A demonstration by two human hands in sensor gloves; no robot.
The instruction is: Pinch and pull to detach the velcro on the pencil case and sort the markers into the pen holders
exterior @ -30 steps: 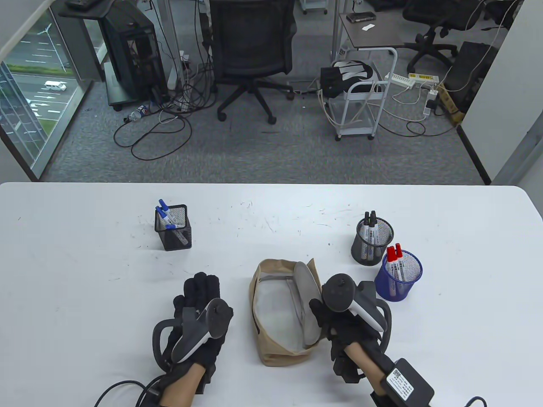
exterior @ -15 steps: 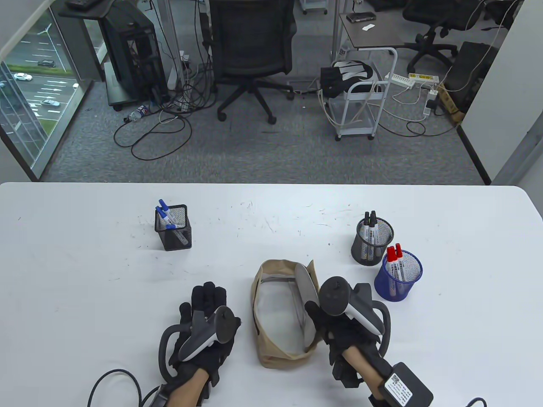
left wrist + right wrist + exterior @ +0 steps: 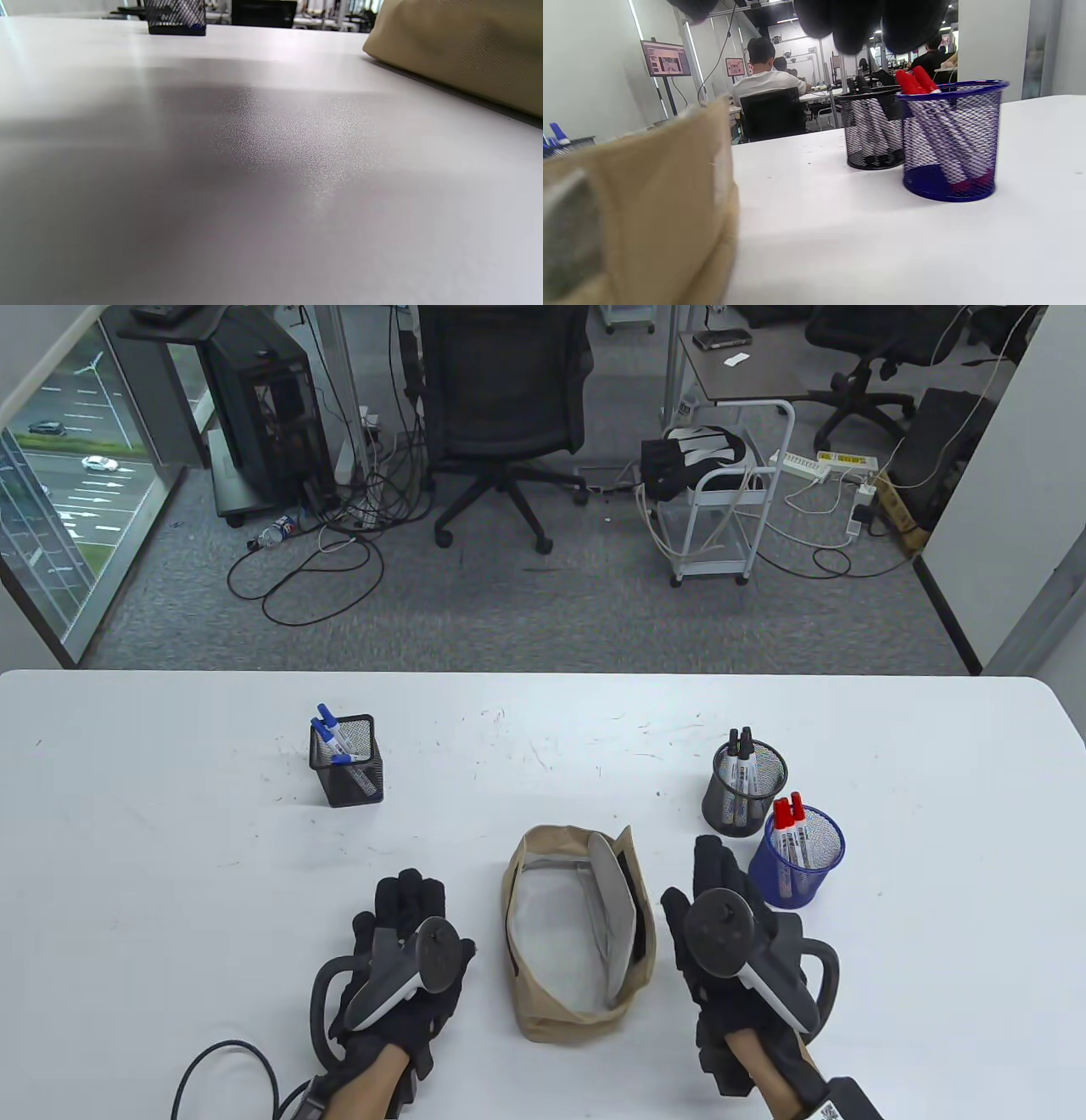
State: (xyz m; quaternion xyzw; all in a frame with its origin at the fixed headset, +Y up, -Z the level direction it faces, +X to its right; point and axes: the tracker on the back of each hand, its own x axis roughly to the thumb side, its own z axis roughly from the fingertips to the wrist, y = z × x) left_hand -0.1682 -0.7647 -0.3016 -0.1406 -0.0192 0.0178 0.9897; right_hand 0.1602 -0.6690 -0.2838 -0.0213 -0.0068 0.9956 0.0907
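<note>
At the near middle of the white table (image 3: pixel 170 831), around six o'clock, lies the pencil case (image 3: pixel 577 937), a soft tan fabric pouch with its flap thrown open and a pale grey lining showing inside; no markers are visible in it. The tabletop is smooth and matte, speckled with faint dark scuffs.

At ten o'clock from the case stands a square black wire-mesh pen holder (image 3: pixel 346 762) with blue-capped markers (image 3: pixel 331 729) leaning in it. At two o'clock stand two round mesh holders, touching or nearly so: a black one (image 3: pixel 744 789) with black-capped markers (image 3: pixel 740 746), and just nearer, a blue one (image 3: pixel 797 857) with red-capped markers (image 3: pixel 789 814).

The left hand (image 3: pixel 407 959), in a black knit glove, lies flat on the table just left of the case, fingers straight, holding nothing. The right hand (image 3: pixel 721 933) lies the same way at the case's right, between it and the blue holder, fingers extended toward twelve o'clock, empty.

A second ago the right hand was curled at the case's right edge by the flap; it has since let go and moved right, flattening out. The flap has dropped slightly. The left hand has barely shifted.
</note>
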